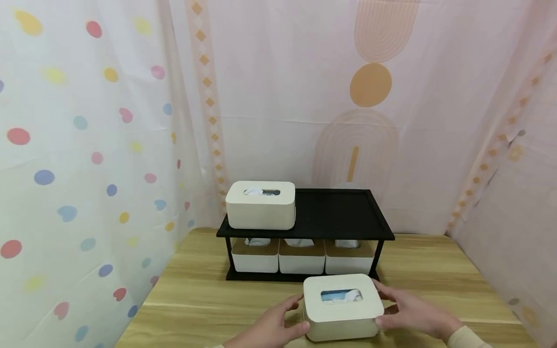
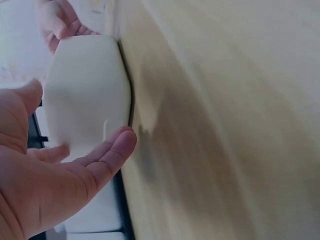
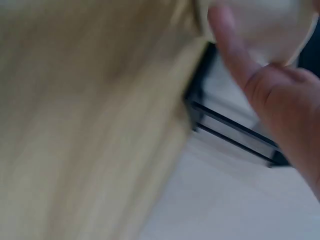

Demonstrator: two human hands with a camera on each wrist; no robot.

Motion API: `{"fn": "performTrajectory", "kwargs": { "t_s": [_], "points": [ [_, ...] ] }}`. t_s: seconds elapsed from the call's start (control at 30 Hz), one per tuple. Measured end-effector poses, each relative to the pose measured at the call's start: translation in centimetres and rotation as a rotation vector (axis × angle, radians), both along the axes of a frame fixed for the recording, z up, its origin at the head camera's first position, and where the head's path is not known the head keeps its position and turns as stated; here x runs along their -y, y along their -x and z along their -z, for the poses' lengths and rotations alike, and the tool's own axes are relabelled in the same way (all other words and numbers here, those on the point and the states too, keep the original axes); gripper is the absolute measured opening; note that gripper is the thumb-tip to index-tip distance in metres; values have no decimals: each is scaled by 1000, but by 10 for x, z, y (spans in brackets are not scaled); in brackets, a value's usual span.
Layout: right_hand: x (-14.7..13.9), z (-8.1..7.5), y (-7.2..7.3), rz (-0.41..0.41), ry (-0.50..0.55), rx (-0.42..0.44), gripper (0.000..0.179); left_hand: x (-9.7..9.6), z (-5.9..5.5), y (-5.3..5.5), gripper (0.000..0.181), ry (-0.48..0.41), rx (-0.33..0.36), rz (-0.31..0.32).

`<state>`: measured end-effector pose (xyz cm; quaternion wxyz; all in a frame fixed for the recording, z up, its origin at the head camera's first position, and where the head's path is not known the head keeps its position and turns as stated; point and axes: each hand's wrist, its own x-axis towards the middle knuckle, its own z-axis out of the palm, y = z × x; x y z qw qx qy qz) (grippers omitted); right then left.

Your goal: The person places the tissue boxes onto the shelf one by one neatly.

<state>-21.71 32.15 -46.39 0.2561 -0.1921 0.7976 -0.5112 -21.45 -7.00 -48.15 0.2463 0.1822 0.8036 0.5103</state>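
A cream tissue box (image 1: pixel 341 328) with a rounded lid and an oval slot stands at the table's front, between both hands. My left hand (image 1: pixel 278 321) is at its left end, thumb by the near corner and fingers toward the far corner. In the left wrist view the left hand (image 2: pixel 60 185) is spread beside the box (image 2: pixel 87 90). At the right end, my right hand (image 1: pixel 413 311) has its thumb at the near corner and a finger along the far one. The right wrist view is blurred, with a straight finger (image 3: pixel 237 55) across the box's edge.
Behind stands a black two-tier shelf (image 1: pixel 335 212). A similar cream tissue box (image 1: pixel 261 215) sits on the left of its top tier. Three white boxes with brown tops, including a middle one (image 1: pixel 301 263), fill the lower tier. Patterned curtains (image 1: pixel 270 96) surround the wooden table (image 1: pixel 187 299).
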Motion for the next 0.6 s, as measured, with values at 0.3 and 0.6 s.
{"fn": "performTrajectory", "kwargs": {
  "t_s": [0.3,0.6],
  "points": [
    [6,22,14,-30,239,298,86,11,7,3,86,-149,158,-113],
    [17,27,9,-6,365,304,90,23,11,3,86,-216,154,-115]
  ]
}}
